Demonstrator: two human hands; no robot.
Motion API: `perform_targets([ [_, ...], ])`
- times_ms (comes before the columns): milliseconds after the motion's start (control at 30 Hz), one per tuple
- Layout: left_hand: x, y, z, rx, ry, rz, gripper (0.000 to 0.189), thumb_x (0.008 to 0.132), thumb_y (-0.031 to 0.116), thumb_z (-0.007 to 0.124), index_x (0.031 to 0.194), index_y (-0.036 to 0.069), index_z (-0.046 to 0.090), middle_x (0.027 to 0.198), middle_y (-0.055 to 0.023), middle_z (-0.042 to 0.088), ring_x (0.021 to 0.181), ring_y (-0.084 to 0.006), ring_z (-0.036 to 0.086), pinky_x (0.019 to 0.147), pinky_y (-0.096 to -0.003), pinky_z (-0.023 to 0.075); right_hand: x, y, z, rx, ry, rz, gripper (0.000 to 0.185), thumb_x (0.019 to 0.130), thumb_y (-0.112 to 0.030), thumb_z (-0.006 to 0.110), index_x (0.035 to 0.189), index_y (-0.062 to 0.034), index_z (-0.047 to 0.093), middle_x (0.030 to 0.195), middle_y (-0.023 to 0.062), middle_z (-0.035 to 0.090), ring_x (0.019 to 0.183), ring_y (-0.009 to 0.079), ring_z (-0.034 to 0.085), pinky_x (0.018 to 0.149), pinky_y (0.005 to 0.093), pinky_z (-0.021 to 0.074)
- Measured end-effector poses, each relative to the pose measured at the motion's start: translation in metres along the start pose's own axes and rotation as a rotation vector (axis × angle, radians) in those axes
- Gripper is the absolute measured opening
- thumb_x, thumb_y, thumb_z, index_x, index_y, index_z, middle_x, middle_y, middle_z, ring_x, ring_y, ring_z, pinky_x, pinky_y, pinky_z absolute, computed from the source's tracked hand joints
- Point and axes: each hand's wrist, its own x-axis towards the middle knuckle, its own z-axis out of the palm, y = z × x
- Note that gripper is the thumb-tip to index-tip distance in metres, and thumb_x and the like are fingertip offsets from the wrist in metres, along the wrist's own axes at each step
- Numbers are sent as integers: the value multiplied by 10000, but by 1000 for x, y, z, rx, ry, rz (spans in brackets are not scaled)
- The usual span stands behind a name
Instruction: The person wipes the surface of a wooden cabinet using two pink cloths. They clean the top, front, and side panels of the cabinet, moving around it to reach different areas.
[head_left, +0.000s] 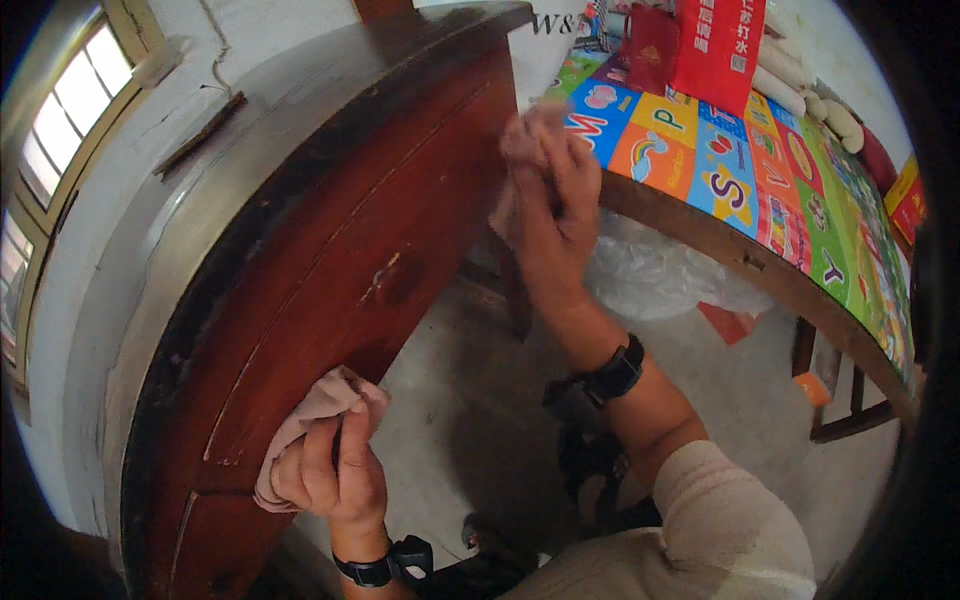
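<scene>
A dark wooden table with a red-brown drawer front curves across the left of the view. My left hand grips a pinkish cloth against the lower part of that front. Near the far end, my right hand is closed on another bunched pinkish cloth, beside the front's corner; both are somewhat blurred. Whether this second cloth touches the wood, I cannot tell. Each of my wrists wears a black band.
A bed or low table with a colourful alphabet mat stands at the right, a red bag on it. Beneath its edge lies clear plastic wrapping. A wooden stool-like frame stands at lower right. A barred window is at left.
</scene>
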Motion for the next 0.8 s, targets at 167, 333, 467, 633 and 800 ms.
perform_targets([
  [167, -3, -2, 1, 15, 2, 15, 348, 760, 24, 855, 1052, 189, 764, 1001, 0, 643, 928, -218, 568, 833, -378, 476, 16, -29, 58, 21, -142, -367, 430, 825, -24, 696, 1229, -172, 714, 1340, 127, 539, 1229, 367, 531, 1062, 477, 427],
  [333, -5, -4, 0, 11, -8, 33, 378, 755, 3, 850, 1079, 177, 760, 1006, -13, 636, 920, -226, 571, 825, -385, 481, -41, 19, 49, 53, -113, -391, 350, 861, -35, 688, 1180, -172, 734, 1359, 119, 530, 1262, 356, 519, 1077, 455, 433],
  [467, 6, 3, -1, 38, -15, 35, 386, 732, -6, 852, 1067, 168, 766, 1011, -26, 637, 919, -226, 583, 830, -376, 480, -108, 52, -2, -14, -225, 309, 352, 943, 42, 600, 1238, -121, 702, 1461, 167, 505, 1337, 335, 521, 1130, 398, 409],
  [633, 53, 25, -7, -183, 6, 90, 333, 716, 18, 853, 1010, 161, 788, 975, -6, 649, 947, -226, 611, 962, -427, 442, -113, 49, -34, -7, -230, 310, 427, 929, 107, 560, 1284, -102, 673, 1442, 212, 540, 1347, 334, 534, 1124, 391, 408],
  [800, 110, 37, 24, -91, -81, 28, 308, 770, 63, 766, 1038, 211, 790, 1022, 8, 674, 1010, -225, 628, 1038, -461, 412, -6, 21, -14, -41, -46, -59, 417, 930, 73, 570, 1299, -97, 662, 1435, 238, 537, 1335, 373, 536, 1114, 404, 416],
])
